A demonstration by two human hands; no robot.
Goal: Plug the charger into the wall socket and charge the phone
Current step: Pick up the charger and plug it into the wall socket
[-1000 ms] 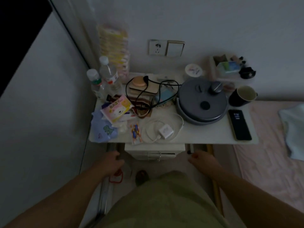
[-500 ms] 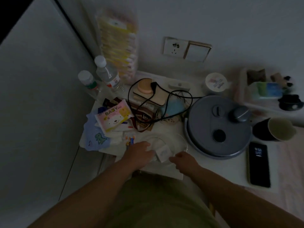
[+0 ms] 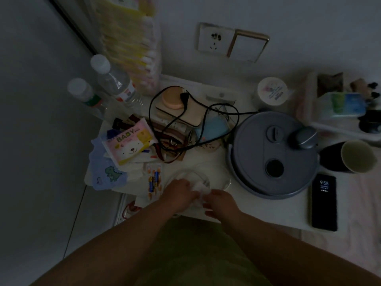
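My left hand and right hand pinch the white charger at lower centre of the table; I judge it light, rigid, cable limp—grip its body.

Route to wall socket: black cable loops and bottles block your left; grey round appliance blocks right | Open: bare desk strip beside phone

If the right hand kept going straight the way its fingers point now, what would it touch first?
The right hand points up-left at the small white square charger, already at its fingertips; the left hand is on the other side. Whether the grip has closed is unclear in the dim light.
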